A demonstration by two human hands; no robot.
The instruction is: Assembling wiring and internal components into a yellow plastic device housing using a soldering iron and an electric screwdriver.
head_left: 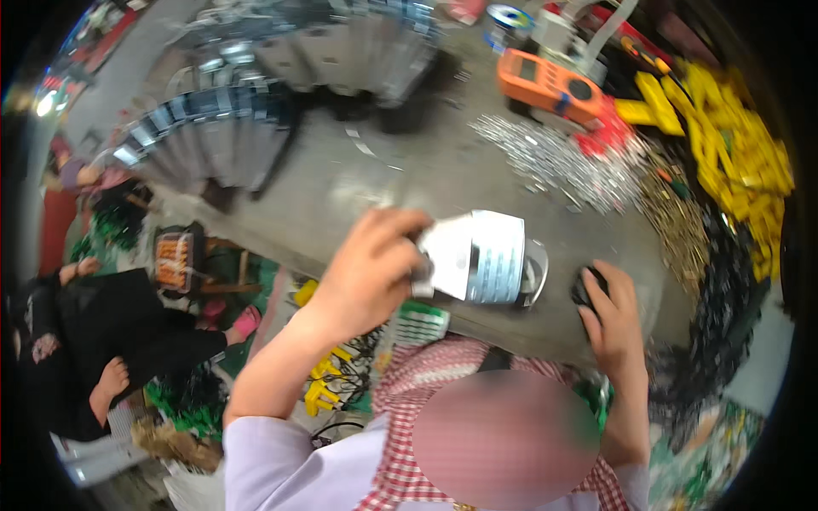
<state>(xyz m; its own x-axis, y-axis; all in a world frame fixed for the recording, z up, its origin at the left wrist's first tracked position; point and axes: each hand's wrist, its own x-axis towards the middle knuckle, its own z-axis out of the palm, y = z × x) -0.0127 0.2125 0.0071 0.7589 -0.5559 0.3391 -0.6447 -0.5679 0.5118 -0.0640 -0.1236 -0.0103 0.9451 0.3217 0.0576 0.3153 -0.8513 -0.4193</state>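
Over the near edge of the workbench, my left hand closes its fingers at the left side of a white and light-blue box-like piece. Motion blurs this piece; a curved, shiny clear or metal part shows at its right end. Something dark shows between my left fingertips. My right hand rests lower right on the bench, thumb and fingers curled round a small rounded black object whose kind I cannot make out. A gap of bench lies between the two hands.
Beyond my hands lie loose silver metal parts, an orange multimeter, brass-coloured pins and yellow plastic parts. Black cables line the right edge. Rows of grey metal-cased units stand far left. A person in black sits at left.
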